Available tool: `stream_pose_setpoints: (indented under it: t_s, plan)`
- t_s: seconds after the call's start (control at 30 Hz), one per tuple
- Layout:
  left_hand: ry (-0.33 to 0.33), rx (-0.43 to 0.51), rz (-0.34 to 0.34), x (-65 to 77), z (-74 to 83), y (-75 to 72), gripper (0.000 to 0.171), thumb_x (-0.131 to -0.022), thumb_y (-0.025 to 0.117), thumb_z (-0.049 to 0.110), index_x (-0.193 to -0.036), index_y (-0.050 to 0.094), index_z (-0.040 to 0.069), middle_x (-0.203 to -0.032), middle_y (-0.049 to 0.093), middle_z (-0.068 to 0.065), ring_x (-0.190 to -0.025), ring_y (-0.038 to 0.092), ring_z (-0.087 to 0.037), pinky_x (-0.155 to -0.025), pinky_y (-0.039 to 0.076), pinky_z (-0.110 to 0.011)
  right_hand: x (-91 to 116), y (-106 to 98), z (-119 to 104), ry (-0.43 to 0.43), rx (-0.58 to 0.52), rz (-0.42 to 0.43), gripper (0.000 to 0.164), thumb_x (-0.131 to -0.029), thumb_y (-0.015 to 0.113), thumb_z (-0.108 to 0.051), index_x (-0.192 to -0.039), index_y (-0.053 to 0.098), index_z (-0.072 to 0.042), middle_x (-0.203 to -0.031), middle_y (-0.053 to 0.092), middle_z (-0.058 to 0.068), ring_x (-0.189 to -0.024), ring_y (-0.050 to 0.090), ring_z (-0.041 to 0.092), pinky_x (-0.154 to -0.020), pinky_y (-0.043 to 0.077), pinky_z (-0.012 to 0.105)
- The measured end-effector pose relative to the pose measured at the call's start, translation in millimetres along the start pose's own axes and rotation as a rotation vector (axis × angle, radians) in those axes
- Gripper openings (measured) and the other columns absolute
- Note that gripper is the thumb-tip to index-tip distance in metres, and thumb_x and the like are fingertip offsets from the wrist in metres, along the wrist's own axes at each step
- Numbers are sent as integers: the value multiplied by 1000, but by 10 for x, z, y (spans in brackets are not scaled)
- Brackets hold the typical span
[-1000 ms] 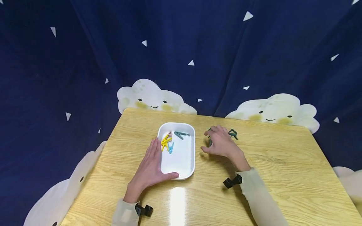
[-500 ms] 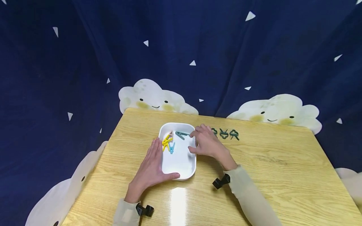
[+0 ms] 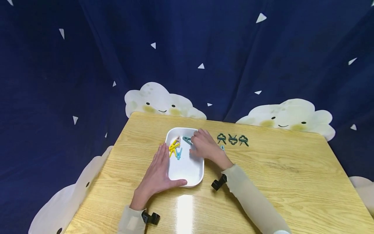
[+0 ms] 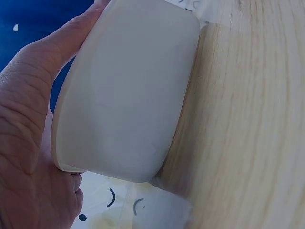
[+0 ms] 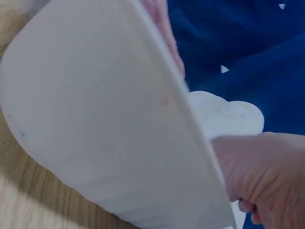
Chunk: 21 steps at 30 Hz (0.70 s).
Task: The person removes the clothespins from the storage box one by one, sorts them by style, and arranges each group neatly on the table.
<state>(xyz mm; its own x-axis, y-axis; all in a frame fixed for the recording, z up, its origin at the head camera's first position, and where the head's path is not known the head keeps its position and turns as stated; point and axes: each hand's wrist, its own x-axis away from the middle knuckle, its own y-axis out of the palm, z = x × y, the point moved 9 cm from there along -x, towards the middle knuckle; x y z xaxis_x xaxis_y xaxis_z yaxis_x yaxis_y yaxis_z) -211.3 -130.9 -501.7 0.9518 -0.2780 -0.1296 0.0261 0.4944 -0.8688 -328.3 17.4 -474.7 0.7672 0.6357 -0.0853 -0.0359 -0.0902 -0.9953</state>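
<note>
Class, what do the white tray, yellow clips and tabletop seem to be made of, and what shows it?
White tray: probably smooth plastic; rounded, seamless-looking corners.
Yellow clips: likely plastic, evenly coloured; finish unclear.
Tabletop: wood or laminate, glossy; visible grain, bright glare.

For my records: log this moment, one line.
left hand: touching white tray | right hand: at tray's green clip, grip unclear | yellow clips: in tray | dark green clips: on table

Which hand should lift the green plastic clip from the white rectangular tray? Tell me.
Probably the right hand: it is over the tray, at the clip, while the left hand rests against the tray's side.
</note>
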Motion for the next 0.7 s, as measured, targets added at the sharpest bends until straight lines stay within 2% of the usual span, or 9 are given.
stream_pose_setpoints:
  t_s: [0.1, 0.2, 0.4, 0.7]
  plan:
    - [-3, 3, -1, -5, 4, 7, 153, -66, 62, 97, -165, -1, -2, -174, -10, -12, -162, -7, -23, -132, 8, -41, -73, 32, 17, 28, 94, 14, 26, -89, 77, -32, -83, 74, -7, -88, 64, 6, -89, 50, 26, -80, 43, 38]
    - [-6, 0, -8, -8, 9, 21, 154, -66, 60, 99, -165, -2, -1, -174, -11, -12, -161, -8, -22, -132, 7, -40, -114, 81, 31, 51, 139, 6, 26, -89, 79, -29, -79, 72, -7, -85, 65, 7, -87, 50, 27, -78, 42, 39]
    - [-17, -2, -12, -4, 6, 22, 155, -65, 60, 99, -165, -3, -1, -174, -11, -12, -162, -6, -24, -132, 8, -42, -157, 136, 10, 57, 129, -8, 27, -92, 77, -25, -74, 69, -7, -81, 65, 7, -85, 51, 28, -77, 42, 39]
    - [-14, -7, -9, 2, -2, 9, 154, -66, 60, 98, -165, -4, -1, -174, -12, -12, -161, -10, -21, -132, 7, -41, -219, 204, 17, 107, 140, -23, 19, -93, 75, -22, -81, 74, -7, -82, 65, 5, -85, 50, 25, -79, 42, 37]
